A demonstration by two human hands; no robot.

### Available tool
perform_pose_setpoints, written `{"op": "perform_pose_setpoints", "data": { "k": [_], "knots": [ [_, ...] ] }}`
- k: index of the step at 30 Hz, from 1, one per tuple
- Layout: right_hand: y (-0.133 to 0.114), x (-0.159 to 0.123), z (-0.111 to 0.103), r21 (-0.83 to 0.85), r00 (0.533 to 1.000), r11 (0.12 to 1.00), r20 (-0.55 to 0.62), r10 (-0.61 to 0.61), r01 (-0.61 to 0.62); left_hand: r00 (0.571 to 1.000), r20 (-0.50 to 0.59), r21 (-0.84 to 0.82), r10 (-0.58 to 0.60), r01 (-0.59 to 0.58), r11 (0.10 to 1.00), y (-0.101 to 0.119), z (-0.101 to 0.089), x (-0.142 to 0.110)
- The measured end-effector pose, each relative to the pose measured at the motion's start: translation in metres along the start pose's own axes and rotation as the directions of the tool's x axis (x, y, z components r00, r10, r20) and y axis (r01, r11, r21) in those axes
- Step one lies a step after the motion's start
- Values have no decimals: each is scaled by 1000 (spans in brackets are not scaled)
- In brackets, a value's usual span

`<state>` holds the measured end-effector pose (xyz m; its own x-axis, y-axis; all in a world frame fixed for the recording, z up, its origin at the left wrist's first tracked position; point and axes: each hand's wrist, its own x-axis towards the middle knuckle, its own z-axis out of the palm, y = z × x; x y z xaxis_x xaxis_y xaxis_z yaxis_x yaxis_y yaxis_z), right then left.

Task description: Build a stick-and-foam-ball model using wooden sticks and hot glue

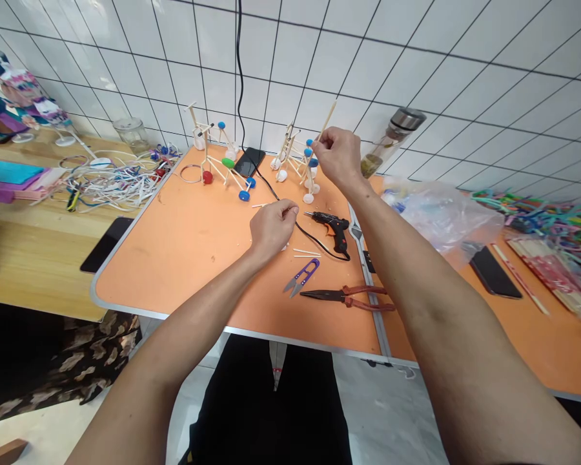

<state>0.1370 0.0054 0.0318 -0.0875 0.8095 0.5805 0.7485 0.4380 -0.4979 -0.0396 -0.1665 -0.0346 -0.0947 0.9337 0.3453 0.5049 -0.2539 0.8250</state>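
Note:
My right hand (pixel 339 155) is raised above the back of the orange table, pinching a thin wooden stick (pixel 328 117) that points up toward the wall. Just left of its fingers stands a small stick model (pixel 295 155) with blue and white round pieces. My left hand (pixel 274 226) hovers or rests near the table's middle with its fingertips pressed together; what they hold, if anything, is hidden. In front of it, a black glue gun (pixel 332 226) lies with its cable running past. Short white sticks (pixel 306 252), purple thread snips (pixel 303 276) and red-handled pliers (pixel 348 296) lie nearer me.
Another stick model (pixel 223 161) with red, green and blue pieces stands back left beside a phone (pixel 250 162). A glass bottle (pixel 390 142) and plastic bag (pixel 440 216) are at right, with packed wooden sticks (pixel 552 274). Tangled cords (pixel 111 181) cover part of the left table.

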Motion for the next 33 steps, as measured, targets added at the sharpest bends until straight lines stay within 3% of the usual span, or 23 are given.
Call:
{"op": "perform_pose_setpoints", "data": {
  "k": [11,17,26,33],
  "knots": [
    [4,7,3,25,999,999,-29,-38,39,1000,30,-8,-8,8,1000,-1,1,-1],
    [2,5,3,56,998,997,24,-57,56,999,37,2,-7,7,1000,-2,1,-1],
    [-6,-10,-6,-42,1000,999,12,2,-2,995,90,68,-48,42,997,6,-4,-4],
    [1,-11,-2,-37,1000,999,-21,-10,9,994,97,75,-52,45,996,6,-4,-4]
  ]
}}
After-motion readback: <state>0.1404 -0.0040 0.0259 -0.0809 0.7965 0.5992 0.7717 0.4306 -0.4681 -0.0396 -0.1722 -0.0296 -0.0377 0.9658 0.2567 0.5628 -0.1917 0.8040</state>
